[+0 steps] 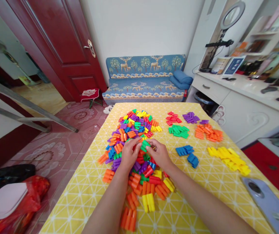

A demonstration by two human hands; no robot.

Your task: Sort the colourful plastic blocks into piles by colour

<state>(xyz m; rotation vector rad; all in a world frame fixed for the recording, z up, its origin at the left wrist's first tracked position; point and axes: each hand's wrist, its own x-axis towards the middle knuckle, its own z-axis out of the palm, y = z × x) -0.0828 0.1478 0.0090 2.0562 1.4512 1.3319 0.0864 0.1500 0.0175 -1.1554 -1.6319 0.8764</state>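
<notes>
Over the middle of a mixed pile of plastic building pieces [129, 135], my left hand [129, 154] and my right hand [160, 155] meet at a green building piece [144, 145]. Right thumb and fingers pinch it. The left thumb and curled fingers close on its other side, though their exact contact is partly hidden. The pieces look like short joined tubes in orange, purple, blue, red, yellow and green. A yellow piece [148, 202] and an orange piece [128, 219] lie at the pile's near end, between my forearms.
Sorted by colour on the right are red [173, 118], purple [190, 117], green [179, 131], orange [209, 132], blue [187, 152] and yellow groups [229, 158]. A phone [267, 203] lies at the yellow table's [81, 198] right edge. A sofa [144, 86] stands behind.
</notes>
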